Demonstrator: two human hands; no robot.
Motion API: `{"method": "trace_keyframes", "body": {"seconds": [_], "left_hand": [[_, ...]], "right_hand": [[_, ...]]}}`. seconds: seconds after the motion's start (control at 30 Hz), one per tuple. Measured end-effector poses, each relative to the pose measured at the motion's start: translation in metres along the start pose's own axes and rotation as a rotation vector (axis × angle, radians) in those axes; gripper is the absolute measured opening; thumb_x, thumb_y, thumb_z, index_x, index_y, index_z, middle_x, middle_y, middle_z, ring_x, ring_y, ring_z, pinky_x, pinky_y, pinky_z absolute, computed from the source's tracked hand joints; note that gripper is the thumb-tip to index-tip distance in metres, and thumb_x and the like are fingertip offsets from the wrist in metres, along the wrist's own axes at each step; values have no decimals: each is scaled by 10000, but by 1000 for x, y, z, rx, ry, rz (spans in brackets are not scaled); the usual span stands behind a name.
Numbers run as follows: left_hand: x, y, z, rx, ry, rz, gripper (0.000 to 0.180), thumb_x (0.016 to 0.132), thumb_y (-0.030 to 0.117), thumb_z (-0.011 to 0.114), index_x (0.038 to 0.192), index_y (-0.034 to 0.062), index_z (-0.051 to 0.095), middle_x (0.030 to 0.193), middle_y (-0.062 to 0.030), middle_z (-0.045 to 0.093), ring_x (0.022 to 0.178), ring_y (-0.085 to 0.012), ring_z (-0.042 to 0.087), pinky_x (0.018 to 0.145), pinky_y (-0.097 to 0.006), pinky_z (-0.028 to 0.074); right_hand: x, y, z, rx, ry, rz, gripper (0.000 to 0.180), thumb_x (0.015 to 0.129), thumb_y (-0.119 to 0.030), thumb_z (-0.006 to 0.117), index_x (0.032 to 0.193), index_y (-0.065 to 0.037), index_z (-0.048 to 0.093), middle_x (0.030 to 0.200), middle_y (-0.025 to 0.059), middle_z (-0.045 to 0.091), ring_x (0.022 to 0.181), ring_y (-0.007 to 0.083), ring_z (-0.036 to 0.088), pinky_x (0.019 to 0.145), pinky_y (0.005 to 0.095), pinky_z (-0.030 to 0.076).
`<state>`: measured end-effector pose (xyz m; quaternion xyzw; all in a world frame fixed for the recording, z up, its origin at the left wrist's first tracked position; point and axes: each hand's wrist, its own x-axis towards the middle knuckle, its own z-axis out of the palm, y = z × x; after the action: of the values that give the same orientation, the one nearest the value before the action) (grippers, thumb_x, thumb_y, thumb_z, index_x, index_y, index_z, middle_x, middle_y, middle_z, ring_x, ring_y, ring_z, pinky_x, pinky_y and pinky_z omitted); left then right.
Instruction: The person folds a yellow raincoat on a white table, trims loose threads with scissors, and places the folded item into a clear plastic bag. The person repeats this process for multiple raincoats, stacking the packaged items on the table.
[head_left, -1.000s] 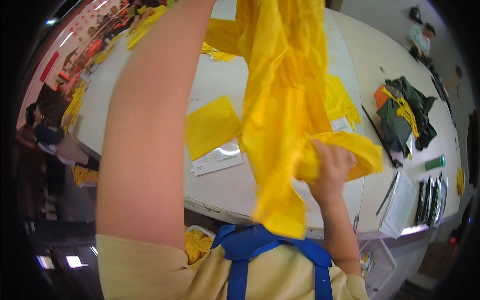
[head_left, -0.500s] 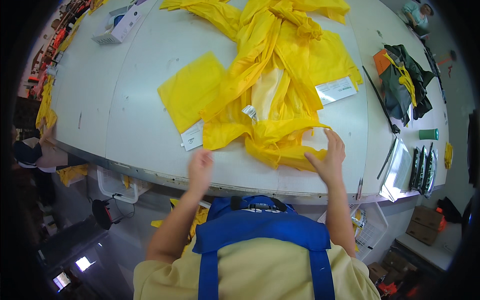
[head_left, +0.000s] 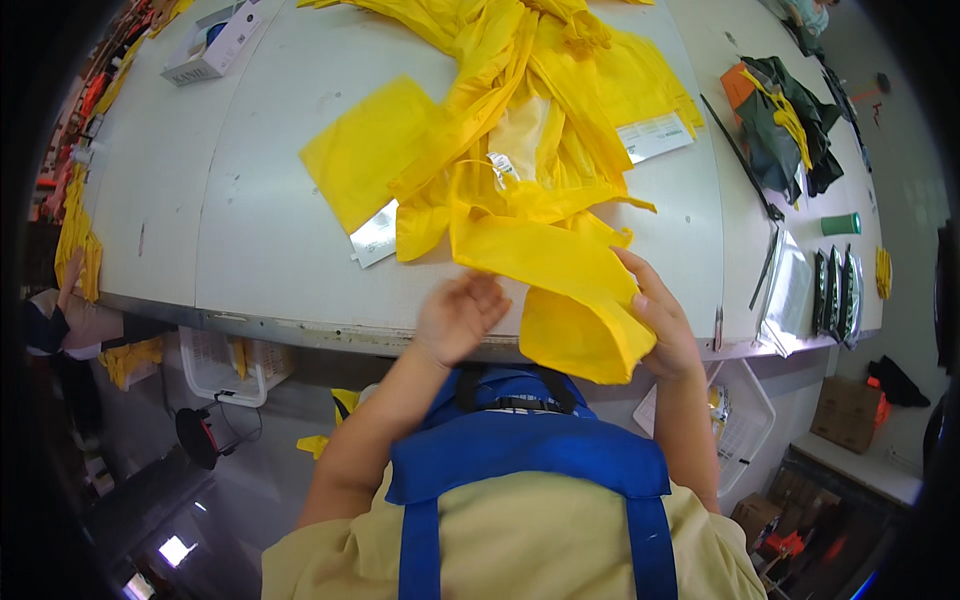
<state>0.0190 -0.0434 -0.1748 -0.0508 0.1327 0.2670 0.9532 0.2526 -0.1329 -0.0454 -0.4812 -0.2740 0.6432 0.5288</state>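
Note:
A thin yellow raincoat (head_left: 550,255) lies in loose folds on the table, a flap of it lifted and hanging over the near edge. My right hand (head_left: 660,318) pinches that flap at its right side, thumb in front and fingers behind. Just left of the flap, my left hand (head_left: 464,316) is raised with its palm turned up, the fingers loosely bent and nothing in them. A small white label (head_left: 502,168) shows inside the raincoat. Two flat yellow packets lie beside it, the left packet (head_left: 365,150) and the right packet (head_left: 640,90), each with a white card at one end.
A white box (head_left: 210,45) stands at the far left of the white table (head_left: 270,190). On the right lie dark green folded garments (head_left: 775,130), a green cylinder (head_left: 840,224), clear sheets (head_left: 787,290) and several dark packets (head_left: 838,290). White baskets (head_left: 262,380) sit below the edge.
My right hand has pulled the raincoat's near flap up and toward me. My left hand has moved right, beside the flap. The view has shifted slightly.

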Motion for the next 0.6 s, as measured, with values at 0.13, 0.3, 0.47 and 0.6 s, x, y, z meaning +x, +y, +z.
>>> {"method": "trace_keyframes", "body": {"seconds": [0.13,0.3,0.47,0.6], "left_hand": [[5,-33,33,284,-32,-48,426,952,280,502,1328,91,433,1274,-136,537,1097,-265,583,914,-406,499],[9,-47,41,564,-168,103,421,943,297,529,1308,105,442,1254,-105,536,1097,-238,568,911,-380,492],[6,-90,48,545,-21,256,377,945,301,520,1263,106,466,1204,-77,553,1078,-221,566,908,-377,486],[-5,-108,41,244,-128,175,378,969,295,466,1292,102,432,1235,-83,525,1125,-218,527,956,-363,449]], "right_hand": [[-12,31,6,-245,-38,-194,860,855,-568,517,1423,16,241,1261,123,458,1110,184,469,967,325,368],[-24,52,15,-521,188,-522,617,868,-158,632,1366,-14,299,1193,99,458,955,144,497,877,284,403],[-26,62,10,-312,220,-457,249,859,50,545,1095,-25,529,1110,91,519,908,144,538,814,243,437],[-33,65,13,-519,149,-576,191,861,-1,540,1052,-9,559,1036,126,555,1016,219,535,878,299,436]]}}
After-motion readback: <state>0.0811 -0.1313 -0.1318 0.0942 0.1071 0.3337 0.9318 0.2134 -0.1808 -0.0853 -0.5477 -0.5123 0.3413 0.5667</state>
